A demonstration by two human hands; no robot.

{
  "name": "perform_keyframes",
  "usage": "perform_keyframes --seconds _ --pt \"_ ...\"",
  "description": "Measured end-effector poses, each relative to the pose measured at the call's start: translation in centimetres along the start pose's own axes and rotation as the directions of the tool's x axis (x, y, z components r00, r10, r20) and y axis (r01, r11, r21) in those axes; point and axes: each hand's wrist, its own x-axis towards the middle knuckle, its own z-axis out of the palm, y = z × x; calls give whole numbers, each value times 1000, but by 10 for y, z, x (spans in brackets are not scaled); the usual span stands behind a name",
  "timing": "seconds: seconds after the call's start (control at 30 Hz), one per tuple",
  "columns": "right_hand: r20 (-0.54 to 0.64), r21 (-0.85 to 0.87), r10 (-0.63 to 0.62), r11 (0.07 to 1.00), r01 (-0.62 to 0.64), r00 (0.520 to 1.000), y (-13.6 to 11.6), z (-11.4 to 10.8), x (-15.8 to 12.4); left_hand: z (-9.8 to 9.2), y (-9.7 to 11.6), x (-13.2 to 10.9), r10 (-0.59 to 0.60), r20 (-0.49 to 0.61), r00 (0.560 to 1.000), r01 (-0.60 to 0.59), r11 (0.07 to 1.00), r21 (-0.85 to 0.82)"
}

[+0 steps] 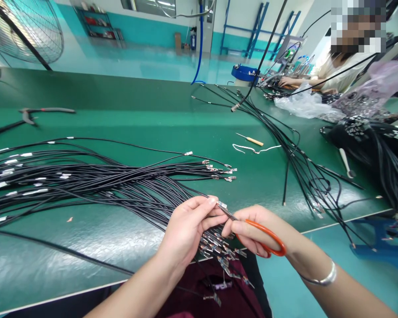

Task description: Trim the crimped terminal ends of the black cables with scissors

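Observation:
At the table's front edge, my left hand [192, 225] pinches the end of a black cable near a small metal terminal [222, 205]. My right hand [252, 227] is closed on orange-handled scissors [267, 234], whose tips point left and touch or nearly touch the terminal. Many black cables [119, 176] with white labels run from the left across the table. Some end just above my hands. Others pass beneath my left hand to a cluster of metal terminals [215, 245] at the table's edge.
Pliers [49, 110] lie at the back left. An awl [254, 141] and a white string [255, 151] rest behind my hands. More cables [285, 145] spread at the right, near a white-handled tool [346, 163]. A person [338, 66] works at the back right. A black cable [262, 57] hangs down.

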Motion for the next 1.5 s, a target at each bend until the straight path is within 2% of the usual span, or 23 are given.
perform_keyframes --seconds 0.37,0.63,0.87,1.5 --pt "-22 -98 24 995 -26 999 0 0 0 -3 -1 -1 7 11 1000 -7 1000 0" --pt "121 26 -35 999 32 992 3 -4 -3 0 1 -2 14 32 999 -16 999 45" --pt "107 0 -35 999 35 994 -1 -3 -2 -2 0 -1 16 55 998 -18 999 49" --pt "56 46 -13 999 10 998 1 0 -1 1 -1 -2 28 -3 1000 -28 997 72"
